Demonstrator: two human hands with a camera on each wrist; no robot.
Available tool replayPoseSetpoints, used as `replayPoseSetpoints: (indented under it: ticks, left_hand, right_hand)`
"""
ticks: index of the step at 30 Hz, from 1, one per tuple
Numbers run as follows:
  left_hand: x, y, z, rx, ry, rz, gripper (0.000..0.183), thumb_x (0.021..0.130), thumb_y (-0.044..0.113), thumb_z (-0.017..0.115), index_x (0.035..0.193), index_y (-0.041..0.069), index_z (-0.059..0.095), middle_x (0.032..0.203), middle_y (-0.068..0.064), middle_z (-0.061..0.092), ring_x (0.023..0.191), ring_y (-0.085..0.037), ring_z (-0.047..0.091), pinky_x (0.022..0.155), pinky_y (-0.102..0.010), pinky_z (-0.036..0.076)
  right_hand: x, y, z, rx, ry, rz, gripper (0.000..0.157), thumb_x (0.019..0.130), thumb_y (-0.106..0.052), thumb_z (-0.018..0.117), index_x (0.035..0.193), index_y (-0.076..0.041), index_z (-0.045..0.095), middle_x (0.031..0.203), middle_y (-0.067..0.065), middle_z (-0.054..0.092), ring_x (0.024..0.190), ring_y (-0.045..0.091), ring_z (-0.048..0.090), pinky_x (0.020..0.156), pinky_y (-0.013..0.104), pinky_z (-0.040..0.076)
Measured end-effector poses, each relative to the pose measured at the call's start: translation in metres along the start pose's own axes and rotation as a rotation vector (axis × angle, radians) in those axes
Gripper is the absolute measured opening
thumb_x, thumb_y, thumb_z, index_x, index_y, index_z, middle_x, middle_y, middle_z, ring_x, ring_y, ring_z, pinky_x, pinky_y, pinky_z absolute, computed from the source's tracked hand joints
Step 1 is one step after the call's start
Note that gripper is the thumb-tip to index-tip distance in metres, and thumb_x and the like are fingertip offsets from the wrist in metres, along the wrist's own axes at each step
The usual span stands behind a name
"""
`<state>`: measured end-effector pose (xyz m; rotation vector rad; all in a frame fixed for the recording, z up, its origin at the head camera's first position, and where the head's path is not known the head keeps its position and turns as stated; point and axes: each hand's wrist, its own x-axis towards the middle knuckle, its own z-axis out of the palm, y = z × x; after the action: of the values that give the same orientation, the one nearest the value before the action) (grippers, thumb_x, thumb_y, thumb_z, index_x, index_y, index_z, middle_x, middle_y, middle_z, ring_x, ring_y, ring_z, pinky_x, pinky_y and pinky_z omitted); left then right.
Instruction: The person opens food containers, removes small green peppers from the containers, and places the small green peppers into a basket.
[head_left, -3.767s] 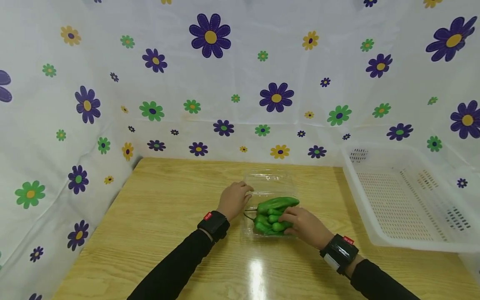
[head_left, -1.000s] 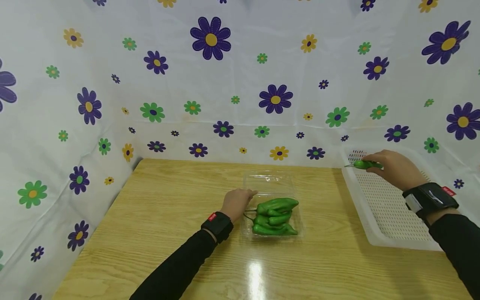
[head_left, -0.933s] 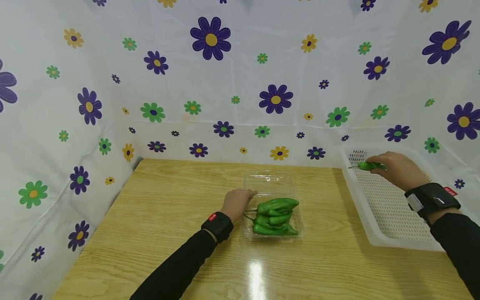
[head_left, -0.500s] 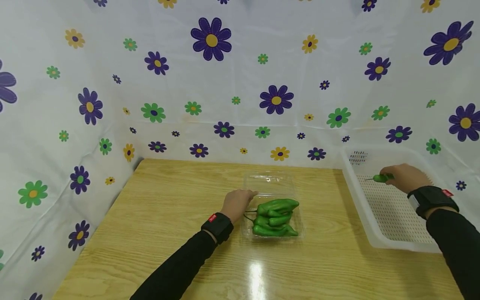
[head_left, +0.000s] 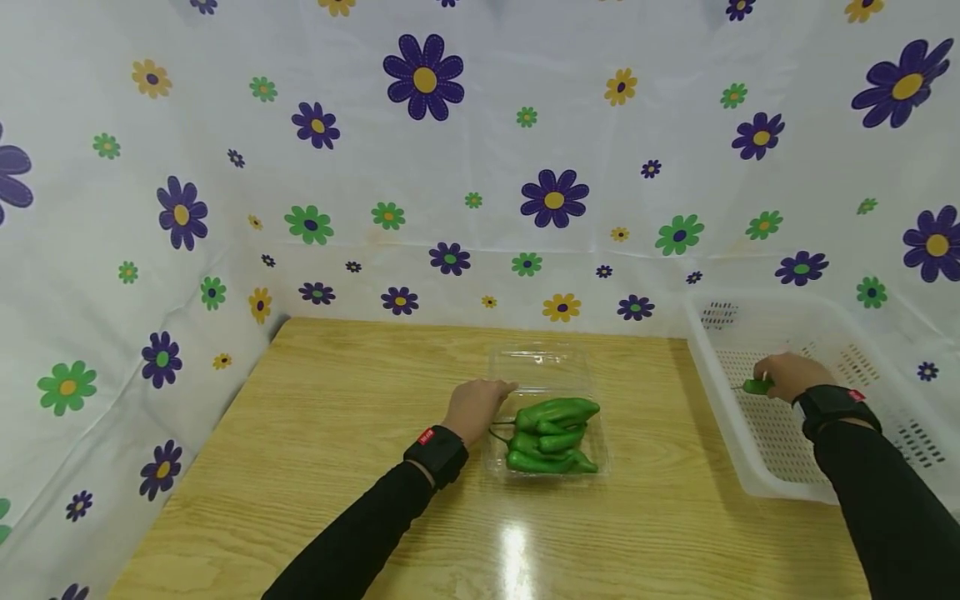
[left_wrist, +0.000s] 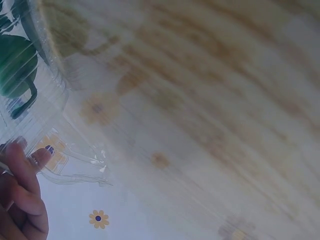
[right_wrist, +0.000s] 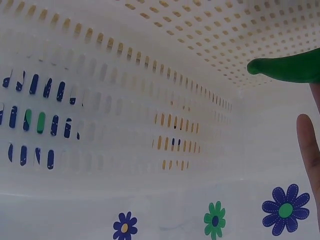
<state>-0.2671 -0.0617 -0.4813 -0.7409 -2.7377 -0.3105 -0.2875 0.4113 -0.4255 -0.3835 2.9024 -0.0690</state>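
In the head view my right hand (head_left: 791,375) is down inside a white perforated plastic basket (head_left: 772,442), holding a small green pepper (head_left: 756,387) whose stem points left. The right wrist view has the tapered end of this pepper (right_wrist: 290,68) near the basket floor, one finger (right_wrist: 306,137) stretched apart from it. A clear hinged plastic box (head_left: 540,358) lies open mid-table, lid folded back, with several green peppers (head_left: 555,412) in its base. My left hand (head_left: 474,408) pinches the box's left edge near the hinge; the left wrist view shows its fingers (left_wrist: 25,192) curled there.
A wood-grain table (head_left: 360,400) carries the box and the basket, which stands at the right. Bare tabletop lies between them. A white flowered cloth (head_left: 480,167) hangs behind and on both sides. The basket's walls rise around my right hand.
My right hand took a small pepper from the box, carried it right over the basket, and has lowered it inside. My left hand stays at the box's left edge.
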Motion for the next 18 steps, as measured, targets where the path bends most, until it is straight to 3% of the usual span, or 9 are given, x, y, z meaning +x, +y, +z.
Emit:
replayPoseSetpoints:
  ticks: [10,18]
  left_hand:
    - [-0.001,0.0,0.001,-0.022,-0.003,0.003,0.026,0.091,0.015,0.061,0.114,0.019,0.071,0.086,-0.005,0.075,0.056,-0.014,0.062,0.046,-0.021,0.044]
    - [-0.002,-0.002,0.004,-0.047,0.028,0.018,0.024,0.093,0.015,0.057,0.112,0.018,0.071,0.073,-0.007,0.072,0.052,-0.015,0.059,0.044,-0.021,0.039]
  right_hand:
    - [0.007,0.002,0.015,0.047,-0.087,-0.03,0.016,0.072,-0.001,0.074,0.088,0.0,0.069,0.082,0.017,0.069,0.072,0.026,0.063,0.063,0.043,0.053]
    - [0.012,0.001,0.017,0.056,-0.131,-0.015,0.018,0.073,-0.003,0.074,0.09,-0.001,0.069,0.084,0.016,0.069,0.072,0.023,0.062,0.067,0.046,0.053]
